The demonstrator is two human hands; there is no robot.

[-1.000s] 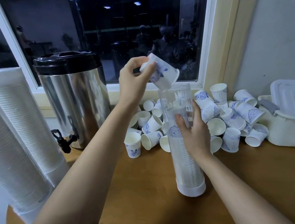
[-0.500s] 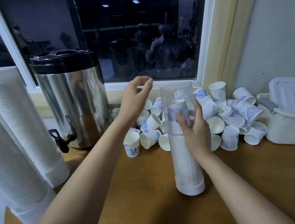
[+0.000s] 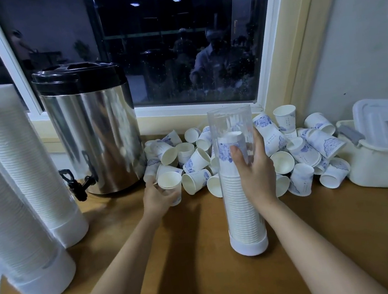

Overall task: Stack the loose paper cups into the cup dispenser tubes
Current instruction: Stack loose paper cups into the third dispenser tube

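My right hand (image 3: 257,171) wraps the dispenser tube (image 3: 230,123) to steady it; left hand (image 3: 156,199) grips a loose paper cup (image 3: 170,182).

Reaching forward
Gripping a paper cup (image 3: 169,182) in the left hand (image 3: 158,199), clasping the tube (image 3: 230,123) with the right hand (image 3: 258,172)

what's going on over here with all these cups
A person is loading paper cups into a clear dispenser tube. The right hand holds it upright on the table; its stack leaves room at the top. The left hand grips a loose cup at the near edge of the pile. Two full tubes stand left of a steel urn.
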